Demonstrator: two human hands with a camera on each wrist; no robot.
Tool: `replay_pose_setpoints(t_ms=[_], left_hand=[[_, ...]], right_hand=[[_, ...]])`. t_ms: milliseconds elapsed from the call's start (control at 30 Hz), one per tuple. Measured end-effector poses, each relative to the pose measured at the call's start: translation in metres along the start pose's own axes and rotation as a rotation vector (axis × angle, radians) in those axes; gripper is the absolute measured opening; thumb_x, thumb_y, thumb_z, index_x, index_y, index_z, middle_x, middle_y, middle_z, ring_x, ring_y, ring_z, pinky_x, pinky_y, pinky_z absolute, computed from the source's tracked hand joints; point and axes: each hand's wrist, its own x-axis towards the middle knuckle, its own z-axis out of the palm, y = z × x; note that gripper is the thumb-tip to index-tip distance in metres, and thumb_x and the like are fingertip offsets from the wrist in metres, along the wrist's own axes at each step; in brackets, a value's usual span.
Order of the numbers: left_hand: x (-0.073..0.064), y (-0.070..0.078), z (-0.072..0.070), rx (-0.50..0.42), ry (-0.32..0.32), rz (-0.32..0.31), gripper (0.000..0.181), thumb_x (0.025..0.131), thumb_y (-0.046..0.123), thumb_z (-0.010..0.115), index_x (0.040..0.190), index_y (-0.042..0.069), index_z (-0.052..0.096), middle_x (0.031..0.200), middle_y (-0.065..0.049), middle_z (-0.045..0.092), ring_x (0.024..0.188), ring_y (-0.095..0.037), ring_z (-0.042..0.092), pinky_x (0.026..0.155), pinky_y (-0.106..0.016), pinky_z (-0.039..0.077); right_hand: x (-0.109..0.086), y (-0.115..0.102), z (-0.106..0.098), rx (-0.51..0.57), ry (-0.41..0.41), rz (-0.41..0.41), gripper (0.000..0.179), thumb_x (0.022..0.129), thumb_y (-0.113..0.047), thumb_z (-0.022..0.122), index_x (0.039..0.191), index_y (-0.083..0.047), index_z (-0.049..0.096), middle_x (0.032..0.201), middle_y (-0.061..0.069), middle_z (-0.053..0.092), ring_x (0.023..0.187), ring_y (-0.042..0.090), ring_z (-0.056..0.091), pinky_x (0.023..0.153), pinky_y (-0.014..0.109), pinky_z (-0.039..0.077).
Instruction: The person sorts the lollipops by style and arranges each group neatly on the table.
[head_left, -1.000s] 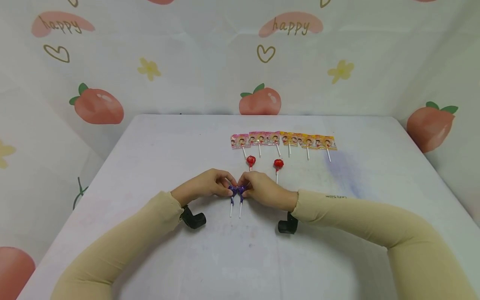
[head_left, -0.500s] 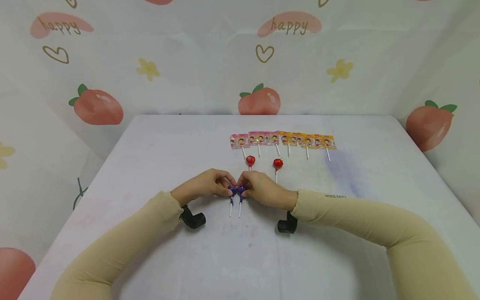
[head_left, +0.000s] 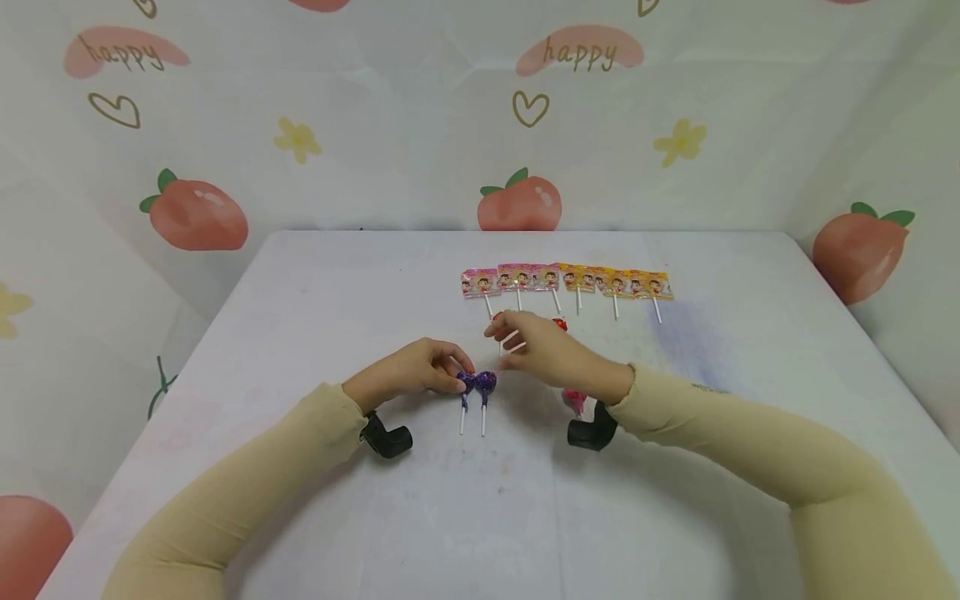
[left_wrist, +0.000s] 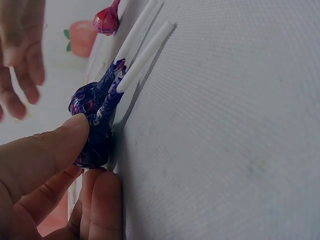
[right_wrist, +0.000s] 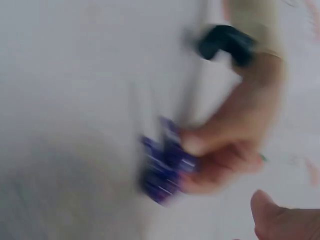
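Observation:
Two purple-wrapped lollipops lie side by side on the white table, white sticks towards the person. My left hand (head_left: 420,367) pinches the left purple lollipop (head_left: 466,382) by its head between thumb and fingers. The right purple lollipop (head_left: 486,382) lies against it, untouched by my right hand. That right hand (head_left: 546,348) hovers up and to the right, fingers loosely bent and apart, nothing between them. It partly covers two red lollipops, one red head (head_left: 560,323) showing behind the knuckles. Below the right wrist shows a pink lollipop (head_left: 574,400), partly hidden. The right wrist view is blurred.
Along the back runs a row of flat-wrapped lollipops, some in pink wrappers (head_left: 480,283) and some in yellow wrappers (head_left: 617,282). A black wrist camera (head_left: 592,428) sits under each wrist. A fruit-printed cloth (head_left: 405,125) hangs behind the table.
My right hand has let go of the right purple lollipop and moved up and away to the right, uncovering the pink lollipop. The left hand stays put.

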Motion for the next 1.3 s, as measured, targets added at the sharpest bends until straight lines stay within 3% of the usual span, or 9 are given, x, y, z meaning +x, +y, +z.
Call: replay_pose_setpoints(t_ms=[267,433,633,867,1033,1300], left_hand=[[0.002,0.000,0.001,0.010,0.000,-0.027,0.024,0.085,0.010,0.073,0.108,0.009,0.068,0.080,-0.001,0.058,0.070,-0.013,0.048,0.062,-0.025,0.037],[0.002,0.001,0.002,-0.002,0.001,-0.039,0.024,0.085,0.010,0.074,0.108,0.009,0.068,0.081,-0.001,0.058,0.071,-0.013,0.047,0.062,-0.025,0.037],[0.002,0.003,0.002,-0.010,-0.002,-0.038,0.023,0.086,0.010,0.073,0.108,0.009,0.068,0.082,-0.002,0.057,0.071,-0.014,0.047,0.062,-0.025,0.036],[0.001,0.002,0.000,0.004,-0.004,-0.039,0.024,0.085,0.010,0.074,0.108,0.010,0.068,0.082,-0.002,0.057,0.071,-0.014,0.047,0.061,-0.025,0.036],[0.001,0.002,0.000,0.002,-0.005,-0.036,0.024,0.085,0.010,0.073,0.108,0.010,0.068,0.082,-0.002,0.057,0.070,-0.014,0.047,0.061,-0.025,0.036],[0.001,0.001,0.000,-0.001,-0.005,-0.036,0.024,0.085,0.010,0.073,0.109,0.010,0.068,0.082,-0.001,0.057,0.071,-0.014,0.047,0.062,-0.025,0.037]], right_hand=[[-0.025,0.004,-0.051,0.120,0.052,-0.048,0.042,0.093,-0.016,0.066,0.130,-0.008,0.051,0.132,0.012,0.054,0.122,0.031,0.054,0.101,0.045,0.045],[-0.041,0.025,-0.063,0.148,0.068,-0.140,0.047,0.093,-0.015,0.066,0.136,-0.008,0.049,0.134,0.012,0.054,0.123,0.030,0.053,0.100,0.046,0.044],[-0.058,0.059,-0.053,0.094,0.074,-0.138,0.056,0.090,-0.013,0.068,0.142,-0.010,0.045,0.140,0.012,0.050,0.128,0.033,0.049,0.103,0.046,0.042],[-0.071,0.088,-0.029,0.124,0.033,-0.137,0.057,0.088,-0.011,0.071,0.139,-0.001,0.048,0.138,0.018,0.052,0.125,0.036,0.051,0.098,0.044,0.046],[-0.074,0.096,-0.017,0.155,0.011,-0.056,0.049,0.088,-0.011,0.070,0.133,0.000,0.055,0.132,0.018,0.058,0.116,0.032,0.059,0.095,0.038,0.048],[-0.069,0.096,-0.014,0.107,0.011,0.022,0.036,0.085,-0.012,0.074,0.118,0.000,0.067,0.118,0.014,0.067,0.106,0.025,0.064,0.088,0.032,0.052]])
